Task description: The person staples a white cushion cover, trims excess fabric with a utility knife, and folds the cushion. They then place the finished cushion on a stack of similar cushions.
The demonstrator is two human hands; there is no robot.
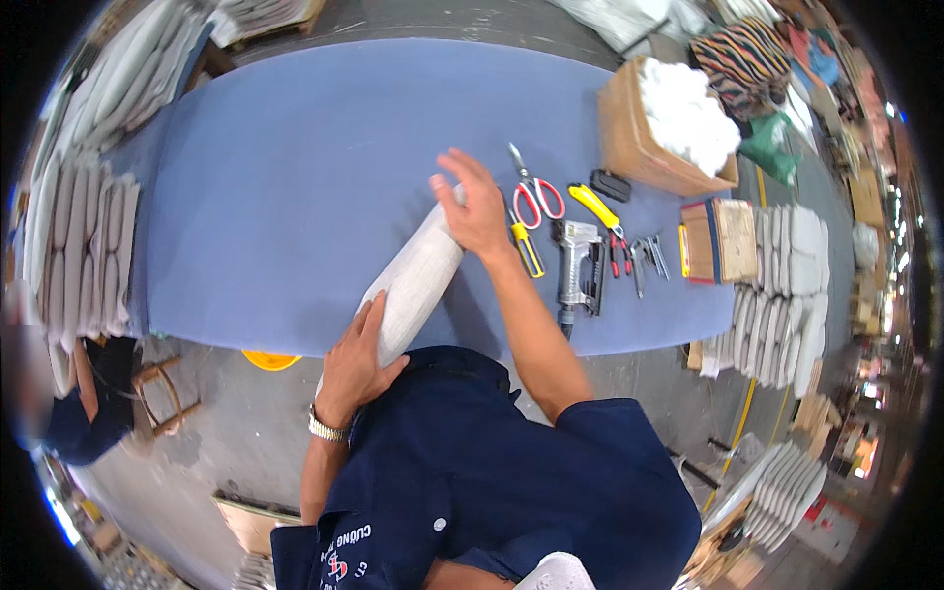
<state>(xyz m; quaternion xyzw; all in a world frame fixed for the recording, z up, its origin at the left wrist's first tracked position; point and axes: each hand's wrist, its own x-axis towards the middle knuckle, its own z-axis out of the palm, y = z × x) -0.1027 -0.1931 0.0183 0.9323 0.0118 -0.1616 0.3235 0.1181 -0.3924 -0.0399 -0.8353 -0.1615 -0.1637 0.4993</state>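
Observation:
A light grey fabric-covered pad (418, 275), long and padded, stands tilted at the front of the blue table (295, 197). My left hand (354, 359), with a metal watch at the wrist, grips its near end, fingers along the fabric and thumb apart. At the far end, my right hand (475, 211) has its fingers raised and spread, the palm's edge at the pad. Just right of that hand lie red-handled scissors (536, 197) and a yellow screwdriver (528, 246). Beyond them rests a silver staple gun (580, 261) with a hose. The pad's underside is hidden.
A yellow cutter (593, 206), a black block (611, 185), red-handled pliers (619, 251) and small metal tools lie at right. Behind stand a carton (629, 128) of white stuffing and a small box (733, 241). Grey pads (88, 246) are stacked left, near another person's arm (87, 388).

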